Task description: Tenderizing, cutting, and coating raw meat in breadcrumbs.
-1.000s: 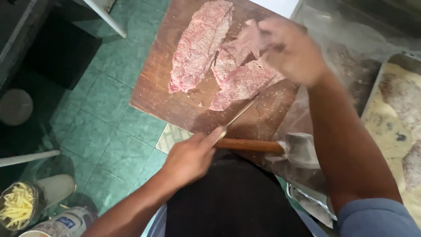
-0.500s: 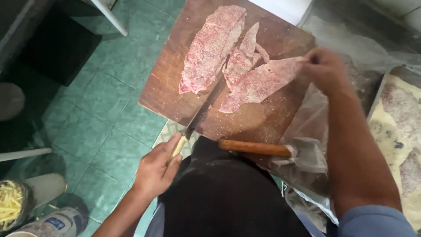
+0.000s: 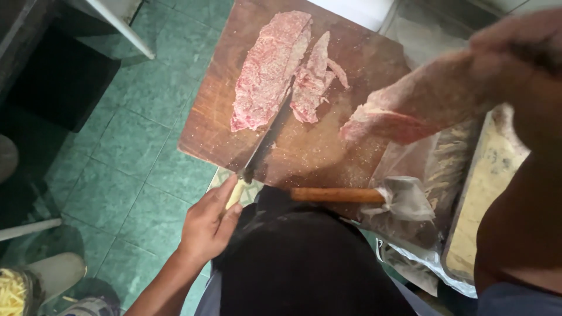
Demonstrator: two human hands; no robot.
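The right hand (image 3: 515, 47), clamped on a floured slice of meat (image 3: 410, 108), lifted it off the wooden cutting board (image 3: 328, 152) toward the breading tray (image 3: 468, 216), needing a clean carry-over, while the left hand (image 3: 208, 225) gripped the knife (image 3: 263, 143).

Left hand (image 3: 206, 225) is closed in a grip, arm low; right hand (image 3: 515, 44) is raised higher, fingers pinched shut

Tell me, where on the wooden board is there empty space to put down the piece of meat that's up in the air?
The near right part of the cutting board is bare, bordered by the knife on the left, the small meat strip above and the wooden-handled tool below. The far left is crowded: the large meat slab lies there. The right hand holds the lifted meat; the left hand holds the knife.
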